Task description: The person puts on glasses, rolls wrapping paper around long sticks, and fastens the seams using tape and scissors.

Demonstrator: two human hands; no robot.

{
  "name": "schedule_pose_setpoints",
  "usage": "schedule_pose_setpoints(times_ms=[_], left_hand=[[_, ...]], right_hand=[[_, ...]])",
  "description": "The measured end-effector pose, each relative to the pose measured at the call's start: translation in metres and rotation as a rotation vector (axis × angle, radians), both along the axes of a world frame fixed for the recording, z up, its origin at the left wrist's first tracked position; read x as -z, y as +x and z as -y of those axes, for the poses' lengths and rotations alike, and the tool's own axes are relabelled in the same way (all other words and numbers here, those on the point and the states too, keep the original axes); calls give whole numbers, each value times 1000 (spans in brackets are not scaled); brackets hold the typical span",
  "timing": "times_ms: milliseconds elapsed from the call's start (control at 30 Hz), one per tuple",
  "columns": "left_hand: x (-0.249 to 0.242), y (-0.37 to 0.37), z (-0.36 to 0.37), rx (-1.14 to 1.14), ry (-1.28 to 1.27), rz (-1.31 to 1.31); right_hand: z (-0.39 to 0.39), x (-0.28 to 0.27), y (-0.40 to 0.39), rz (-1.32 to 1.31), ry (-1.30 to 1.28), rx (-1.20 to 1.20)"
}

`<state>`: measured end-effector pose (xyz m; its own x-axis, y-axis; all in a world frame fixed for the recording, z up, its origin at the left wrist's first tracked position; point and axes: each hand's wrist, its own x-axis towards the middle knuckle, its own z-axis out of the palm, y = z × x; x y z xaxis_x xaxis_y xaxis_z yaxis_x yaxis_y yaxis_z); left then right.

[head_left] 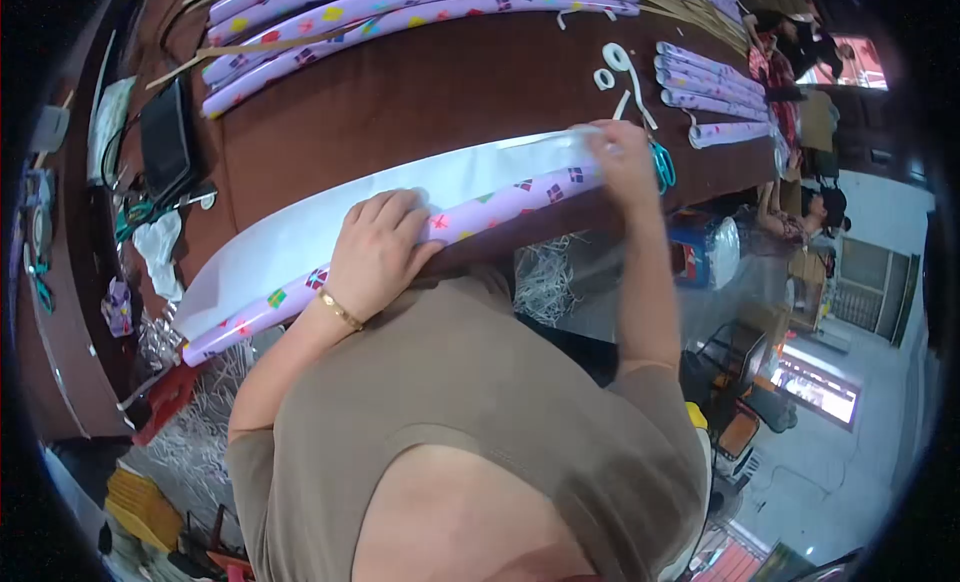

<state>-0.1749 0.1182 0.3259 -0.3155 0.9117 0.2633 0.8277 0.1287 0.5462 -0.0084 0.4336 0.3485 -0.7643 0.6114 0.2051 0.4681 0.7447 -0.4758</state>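
Left hand [378,247] lay open over the part-rolled wrapping paper [510,204], right hand [622,160] at its right end, grip too blurred to tell!

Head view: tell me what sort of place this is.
Probably a small workshop or packing room handling patterned wrap. Bundled purple rolls lie on a long brown table, a partly rolled sheet lies along its near edge, and shredded strips are heaped below.
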Motion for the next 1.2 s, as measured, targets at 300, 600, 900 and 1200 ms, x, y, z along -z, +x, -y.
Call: schedule_pose_setpoints(times_ms=[300, 600, 900, 1200], left_hand=[[-2, 0, -2, 9, -67, 20], [-10, -4, -4, 34, -131, 51], [-20, -12, -7, 40, -50, 50], [-51, -9, -23, 134, 164, 375]], right_hand=[[-311, -151, 296, 421, 522, 1225], [-136, -160, 250, 1223, 117, 630], [86, 4, 113, 1418, -786, -200], [57, -64, 53, 51, -848, 31]])
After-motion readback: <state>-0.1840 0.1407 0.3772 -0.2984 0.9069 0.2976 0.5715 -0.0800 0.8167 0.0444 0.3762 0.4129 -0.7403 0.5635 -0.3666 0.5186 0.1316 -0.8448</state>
